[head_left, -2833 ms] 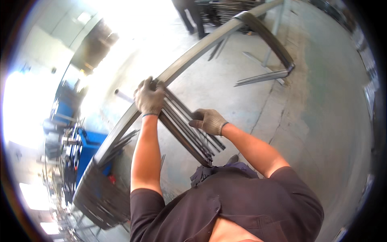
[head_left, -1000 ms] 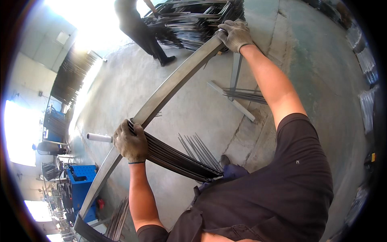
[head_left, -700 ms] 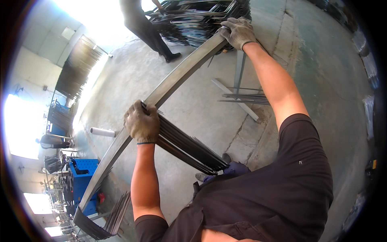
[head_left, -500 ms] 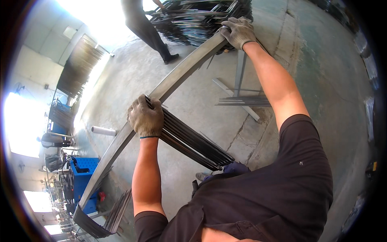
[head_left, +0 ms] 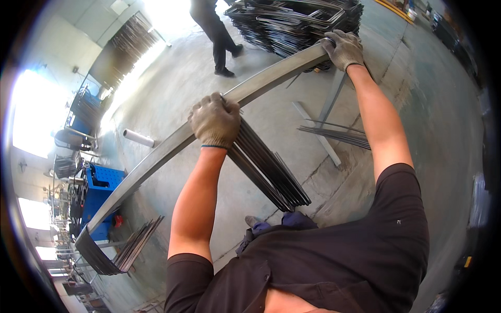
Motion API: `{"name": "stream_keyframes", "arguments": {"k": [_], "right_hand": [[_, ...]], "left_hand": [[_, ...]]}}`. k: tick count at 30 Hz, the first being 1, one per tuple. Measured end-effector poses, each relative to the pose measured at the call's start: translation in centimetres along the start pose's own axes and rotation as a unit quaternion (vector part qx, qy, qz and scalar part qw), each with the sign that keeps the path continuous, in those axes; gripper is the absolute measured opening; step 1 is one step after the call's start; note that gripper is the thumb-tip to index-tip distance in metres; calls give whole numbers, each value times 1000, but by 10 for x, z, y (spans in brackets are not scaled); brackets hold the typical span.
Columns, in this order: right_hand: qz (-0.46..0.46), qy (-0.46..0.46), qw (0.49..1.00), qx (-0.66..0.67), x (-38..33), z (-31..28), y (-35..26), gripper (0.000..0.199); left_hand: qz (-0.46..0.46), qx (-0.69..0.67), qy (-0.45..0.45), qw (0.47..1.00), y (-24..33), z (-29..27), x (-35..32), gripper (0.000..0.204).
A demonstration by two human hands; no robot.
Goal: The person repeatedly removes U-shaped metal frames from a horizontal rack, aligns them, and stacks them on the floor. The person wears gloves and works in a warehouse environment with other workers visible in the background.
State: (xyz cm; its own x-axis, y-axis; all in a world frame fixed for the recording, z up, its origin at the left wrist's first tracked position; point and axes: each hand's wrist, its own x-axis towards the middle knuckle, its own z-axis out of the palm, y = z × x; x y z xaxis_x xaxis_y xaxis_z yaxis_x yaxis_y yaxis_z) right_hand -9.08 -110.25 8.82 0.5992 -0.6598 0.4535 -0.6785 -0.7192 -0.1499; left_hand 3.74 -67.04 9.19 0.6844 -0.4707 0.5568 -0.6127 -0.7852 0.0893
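A long grey metal beam [head_left: 282,75] slants across the view from lower left to upper right. My left hand [head_left: 215,121], in a grey-brown knit glove, is closed at the beam's middle on a bundle of dark bent metal rods [head_left: 269,167]. The rods hang below the beam toward my feet. At the beam's far right end my gloved right hand [head_left: 344,50] is closed over the top. Dark metal shows by its fingers and wrist, but its grip is mostly hidden. More bent rods [head_left: 138,242] hang from the beam's near left end.
A tall stack of bent metal frames [head_left: 292,23] stands beyond the beam. Another person [head_left: 214,34] is on the floor left of it. A stand leg [head_left: 318,133] and thin rods [head_left: 339,136] lie below my right arm. Blue equipment [head_left: 102,193] is at left, near a white tube [head_left: 139,137].
My view has shifted, so both hands and the beam appear farther right. Both hands stay closed at the beam. The other person's legs have changed stance.
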Motion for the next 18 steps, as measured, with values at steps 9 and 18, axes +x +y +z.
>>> {"name": "stream_keyframes", "arguments": {"k": [9, 18], "right_hand": [[4, 80, 993, -84, -23, -8, -32, 68], [-167, -89, 971, 143, -193, -84, -320, 78]], "left_hand": [[15, -74, -33, 997, 19, 0, 9, 34], [4, -233, 71, 970, -90, -38, -119, 38]]}}
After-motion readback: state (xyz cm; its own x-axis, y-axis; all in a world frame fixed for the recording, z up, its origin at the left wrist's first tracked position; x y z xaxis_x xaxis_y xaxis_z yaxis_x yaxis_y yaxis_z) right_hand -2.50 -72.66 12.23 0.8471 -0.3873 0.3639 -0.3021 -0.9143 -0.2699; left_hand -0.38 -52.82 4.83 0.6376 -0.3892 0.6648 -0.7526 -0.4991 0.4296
